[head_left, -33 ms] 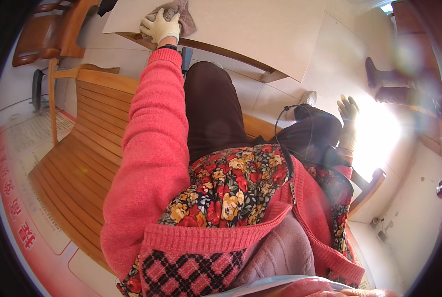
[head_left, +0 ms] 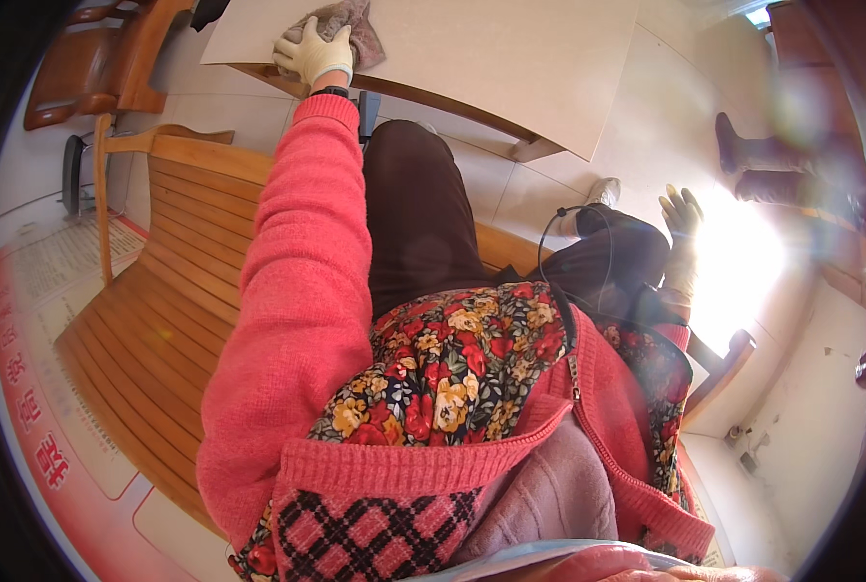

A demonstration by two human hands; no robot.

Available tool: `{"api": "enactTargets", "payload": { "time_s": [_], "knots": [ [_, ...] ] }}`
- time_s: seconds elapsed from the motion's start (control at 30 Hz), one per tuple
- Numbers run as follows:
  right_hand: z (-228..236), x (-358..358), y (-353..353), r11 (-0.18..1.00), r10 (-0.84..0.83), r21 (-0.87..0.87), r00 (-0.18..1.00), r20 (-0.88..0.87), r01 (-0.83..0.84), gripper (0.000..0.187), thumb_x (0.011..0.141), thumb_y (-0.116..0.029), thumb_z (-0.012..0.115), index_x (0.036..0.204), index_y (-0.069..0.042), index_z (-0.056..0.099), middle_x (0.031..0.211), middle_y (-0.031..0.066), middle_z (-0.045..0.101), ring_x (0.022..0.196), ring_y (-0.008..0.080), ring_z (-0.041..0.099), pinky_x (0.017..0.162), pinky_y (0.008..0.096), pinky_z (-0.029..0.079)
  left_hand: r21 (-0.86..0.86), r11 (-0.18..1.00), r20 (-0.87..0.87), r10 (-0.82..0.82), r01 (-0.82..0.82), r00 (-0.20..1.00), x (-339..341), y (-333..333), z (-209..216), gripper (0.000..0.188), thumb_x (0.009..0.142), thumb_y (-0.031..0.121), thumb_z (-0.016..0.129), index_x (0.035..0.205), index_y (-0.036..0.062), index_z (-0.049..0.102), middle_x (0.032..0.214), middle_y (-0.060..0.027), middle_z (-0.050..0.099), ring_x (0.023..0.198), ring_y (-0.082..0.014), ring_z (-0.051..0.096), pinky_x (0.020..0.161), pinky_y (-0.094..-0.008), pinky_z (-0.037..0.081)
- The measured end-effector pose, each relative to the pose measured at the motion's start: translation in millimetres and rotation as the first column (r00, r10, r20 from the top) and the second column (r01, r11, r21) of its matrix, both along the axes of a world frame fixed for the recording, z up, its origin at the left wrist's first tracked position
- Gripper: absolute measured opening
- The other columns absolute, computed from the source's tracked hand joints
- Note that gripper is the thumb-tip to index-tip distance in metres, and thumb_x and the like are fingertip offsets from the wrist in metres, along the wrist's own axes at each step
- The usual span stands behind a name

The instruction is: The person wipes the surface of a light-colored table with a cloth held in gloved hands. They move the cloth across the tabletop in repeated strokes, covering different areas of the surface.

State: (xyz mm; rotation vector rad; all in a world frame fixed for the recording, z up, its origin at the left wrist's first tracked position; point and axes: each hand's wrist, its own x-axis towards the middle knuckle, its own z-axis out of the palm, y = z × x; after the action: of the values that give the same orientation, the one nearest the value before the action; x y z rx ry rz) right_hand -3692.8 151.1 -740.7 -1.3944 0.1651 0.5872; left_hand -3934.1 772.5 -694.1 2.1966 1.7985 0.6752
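My left hand (head_left: 315, 54), in a cream glove, rests at the near left end of a pale tabletop (head_left: 491, 68). Its fingers press down on a crumpled greyish-pink cloth (head_left: 363, 37), part of which sticks out beyond the hand. Off to the right, my right hand (head_left: 682, 215) hangs beside my knee in a similar glove with darker fingertips. Its fingers are apart, and nothing shows in them. Strong glare lies just next to it.
A slatted wooden bench (head_left: 176, 262) stretches along the left under me. One brown chair (head_left: 79, 73) stands at the far left. Dark boots (head_left: 768, 155) are on the tiled floor at the right. A thin black cable (head_left: 546, 238) loops over my right leg.
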Motion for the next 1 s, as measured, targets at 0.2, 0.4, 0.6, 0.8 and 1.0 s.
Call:
{"api": "enactTargets", "payload": {
  "time_s": [0.2, 0.4, 0.6, 0.8, 1.0],
  "knots": [
    [17.5, -19.2, 21.9, 0.994, 0.062, -0.095, 0.996, 0.065, -0.056, 0.058, 0.109, -0.025, 0.05, 0.158, 0.005, 0.04, 0.148, 0.0275, 0.059, 0.124, 0.0433, 0.068, 0.099, 0.0459, 0.058, -0.25, 0.938, 0.56, 0.341, -0.239, 0.755, -0.9, -33.0, 5.1, 0.071, 0.073, 0.025, 0.097, 0.135, 0.0108, 0.066, 0.152, -0.0237, 0.039, 0.129, -0.0397, 0.056, 0.108, -0.0467, 0.052],
    [58.5, -41.6, 55.9, 0.99, 0.063, -0.134, 0.99, 0.127, -0.046, 0.054, 0.11, -0.025, 0.049, 0.152, 0.008, 0.048, 0.14, 0.0261, 0.066, 0.126, 0.0366, 0.068, 0.109, 0.0405, 0.053, -0.341, 0.923, 0.596, 0.357, -0.176, 0.719, 14.7, -91.5, -6.0, 0.076, 0.078, 0.014, 0.093, 0.143, 0.0083, 0.054, 0.149, -0.0265, 0.037, 0.127, -0.0412, 0.055, 0.108, -0.0475, 0.052],
    [72.6, -57.3, 52.2, 0.994, 0.036, -0.104, 0.988, 0.149, -0.021, 0.052, 0.11, -0.024, 0.047, 0.149, 0.01, 0.05, 0.139, 0.0262, 0.067, 0.124, 0.0344, 0.07, 0.11, 0.0395, 0.053, -0.371, 0.929, 0.719, 0.281, 0.009, 0.636, 39.0, -188.7, -15.4, 0.075, 0.076, 0.008, 0.091, 0.141, 0.0005, 0.054, 0.139, -0.0177, 0.058, 0.124, -0.0318, 0.059, 0.109, -0.043, 0.05],
    [73.2, -55.8, 44.5, 0.995, 0.001, -0.1, 0.991, 0.137, 0.013, 0.051, 0.11, -0.024, 0.046, 0.149, 0.009, 0.051, 0.139, 0.0264, 0.067, 0.125, 0.0346, 0.069, 0.109, 0.04, 0.053, -0.599, 0.495, 0.797, 0.442, 0.63, 0.411, 32.6, -287.7, -19.9, 0.04, 0.087, -0.003, 0.079, 0.123, 0.0004, 0.064, 0.106, -0.0103, 0.071, 0.092, -0.0224, 0.071, 0.075, -0.0367, 0.063],
    [65.3, -56.0, 30.4, 0.997, -0.049, -0.063, 0.996, 0.071, 0.054, 0.051, 0.11, -0.024, 0.048, 0.15, 0.008, 0.049, 0.14, 0.0267, 0.066, 0.125, 0.0358, 0.068, 0.108, 0.0396, 0.053, -0.686, 0.235, 0.707, 0.437, 0.689, 0.555, 13.1, -310.5, -60.7, 0.027, 0.09, 0.002, 0.074, 0.117, 0.0015, 0.069, 0.102, -0.0097, 0.074, 0.086, -0.0258, 0.073, 0.074, -0.0424, 0.061]
  ]
}}
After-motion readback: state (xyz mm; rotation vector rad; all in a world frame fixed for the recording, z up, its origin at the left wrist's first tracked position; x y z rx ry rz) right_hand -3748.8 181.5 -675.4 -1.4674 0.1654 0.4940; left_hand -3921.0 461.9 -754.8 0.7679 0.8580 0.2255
